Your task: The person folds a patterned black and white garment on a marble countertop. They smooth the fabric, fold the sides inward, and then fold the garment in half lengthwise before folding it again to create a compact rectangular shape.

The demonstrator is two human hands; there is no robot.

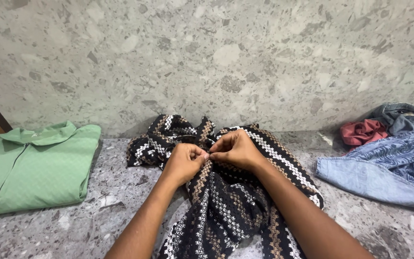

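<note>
The black knitted garment with white and brown zigzag stripes (226,201) is lying crumpled on the grey speckled stone counter (106,201), in the middle of the view, directly under both hands. Its long axis is running from the near edge, between the two forearms, away toward the speckled stone wall (245,57), where the far part is bunching up. The left hand (184,162) and the right hand (235,149) are meeting over the upper middle of the garment, fingertips touching each other. Both are equally near to it. Each hand is closing its fingers and pinching a small piece of the knit at the same point; the exact piece is too small to tell. The wrists are bending a little downward and the forearms are coming in from the near edge, converging.

A folded green shirt with collar (34,168) is resting well apart to the left. To the right, a pale blue denim piece (365,180), a blue patterned cloth (408,156) and a red crumpled cloth (362,132) are lying together.
</note>
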